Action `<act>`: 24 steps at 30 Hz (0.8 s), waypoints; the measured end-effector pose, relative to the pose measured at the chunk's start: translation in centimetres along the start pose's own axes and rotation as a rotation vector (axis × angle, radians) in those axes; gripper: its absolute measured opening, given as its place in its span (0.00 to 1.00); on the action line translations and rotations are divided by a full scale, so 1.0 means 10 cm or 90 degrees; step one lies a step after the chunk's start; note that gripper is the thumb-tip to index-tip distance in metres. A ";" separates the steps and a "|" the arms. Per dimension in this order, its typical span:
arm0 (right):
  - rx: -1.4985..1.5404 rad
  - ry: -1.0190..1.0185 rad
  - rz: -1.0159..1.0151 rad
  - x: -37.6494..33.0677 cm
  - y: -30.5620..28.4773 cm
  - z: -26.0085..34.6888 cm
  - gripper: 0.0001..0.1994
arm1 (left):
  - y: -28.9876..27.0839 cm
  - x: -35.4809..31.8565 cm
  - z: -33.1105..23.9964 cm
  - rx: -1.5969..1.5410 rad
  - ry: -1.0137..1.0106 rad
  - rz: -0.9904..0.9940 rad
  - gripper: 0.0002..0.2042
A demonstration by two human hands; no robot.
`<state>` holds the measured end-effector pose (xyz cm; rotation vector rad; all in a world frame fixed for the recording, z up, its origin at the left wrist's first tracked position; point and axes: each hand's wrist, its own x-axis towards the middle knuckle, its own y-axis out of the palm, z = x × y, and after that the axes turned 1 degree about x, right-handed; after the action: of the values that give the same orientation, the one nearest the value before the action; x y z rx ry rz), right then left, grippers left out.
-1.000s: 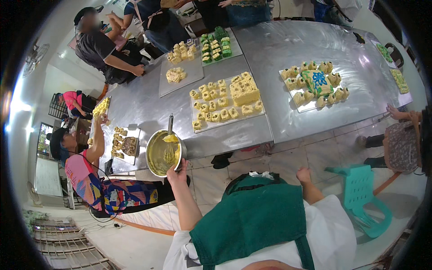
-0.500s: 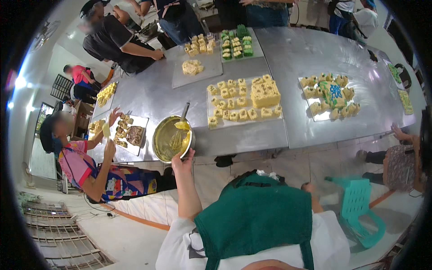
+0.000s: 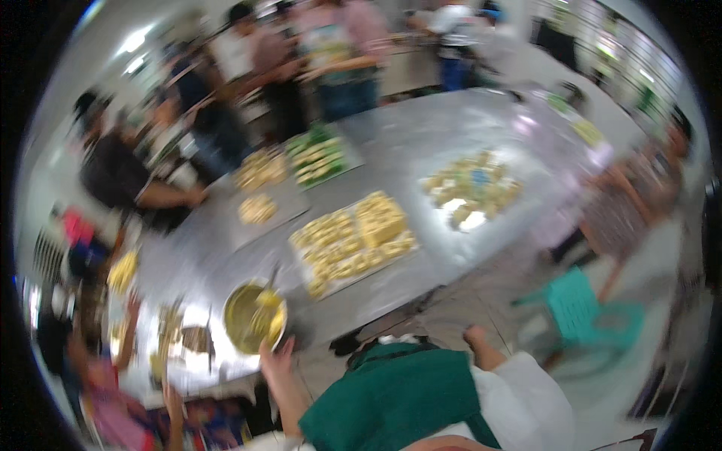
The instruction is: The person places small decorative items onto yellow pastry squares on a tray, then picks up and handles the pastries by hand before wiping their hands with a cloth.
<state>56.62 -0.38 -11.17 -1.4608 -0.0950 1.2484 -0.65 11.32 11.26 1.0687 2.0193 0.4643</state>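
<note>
My left hand (image 3: 278, 363) is at the near rim of a round metal mixing bowl (image 3: 242, 307), fingers at its edge and thumb apart. Inside the bowl are yellow icing or batter, a whisk (image 3: 259, 325) and a yellow-smeared spatula (image 3: 268, 298); a handle sticks up over the far rim. The bowl sits near the front edge of the steel table (image 3: 248, 259). My right hand (image 3: 475, 335) hangs low beside my green apron, away from the table, its fingers blurred and partly hidden. Right of the bowl, a board bears a square yellow cake (image 3: 383, 223) and several small cakes (image 3: 331, 239).
A person in pink (image 3: 113, 406) works at the left beside a board of brown-topped cakes (image 3: 197, 338). Farther back lie green-and-yellow cakes (image 3: 320, 158) and another decorated cake set (image 3: 474, 184). A teal plastic chair (image 3: 571, 304) and a seated person (image 3: 632, 188) are at the right.
The whole view has turned and blurred, so the table now slants and its contents sit lower left. My left hand stays at the bowl's rim; my right stays low by the apron.
</note>
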 end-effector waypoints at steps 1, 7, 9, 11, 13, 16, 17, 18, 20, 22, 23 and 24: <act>-0.213 -0.085 -0.043 -0.03 0.08 -0.12 0.16 | 0.02 0.10 0.02 -0.072 -0.078 -0.043 0.28; -0.029 0.050 -0.102 -0.36 0.24 0.18 0.16 | -0.09 0.09 -0.33 0.141 0.083 -0.155 0.36; -0.008 0.074 -0.138 -0.53 0.26 0.17 0.15 | 0.14 -0.12 -0.27 0.261 0.188 -0.157 0.32; 0.034 0.099 -0.163 -0.68 0.29 0.23 0.15 | 0.13 -0.03 -0.32 0.277 0.240 -0.124 0.29; -0.030 0.031 -0.168 -0.79 0.32 0.32 0.14 | 0.11 -0.05 -0.41 0.296 0.284 -0.152 0.28; -0.023 0.089 -0.137 -0.64 0.50 0.21 0.15 | 0.24 -0.14 -0.45 0.299 0.302 -0.181 0.27; 0.001 0.153 -0.123 -0.59 0.66 -0.02 0.15 | 0.27 0.05 -0.32 0.281 0.291 -0.123 0.28; -0.031 0.112 -0.156 -0.54 0.75 -0.07 0.15 | 0.14 0.17 -0.34 0.246 0.307 -0.098 0.30; -0.071 0.056 -0.196 -0.49 0.84 -0.03 0.14 | -0.20 0.29 -0.40 0.244 0.343 -0.087 0.32; -0.024 0.060 -0.200 -0.53 0.87 -0.01 0.12 | 0.07 0.00 -0.43 0.291 0.321 -0.115 0.31; 0.029 0.072 -0.197 -0.54 0.88 -0.08 0.12 | 0.30 -0.24 -0.44 0.293 0.286 -0.128 0.30; -0.134 -0.068 -0.156 -0.47 0.91 -0.17 0.11 | -0.37 0.29 -0.46 0.298 0.377 -0.113 0.29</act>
<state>50.66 -7.73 -15.53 -1.5094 -0.4765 1.1392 -7.20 11.68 10.47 1.0874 2.8219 0.2280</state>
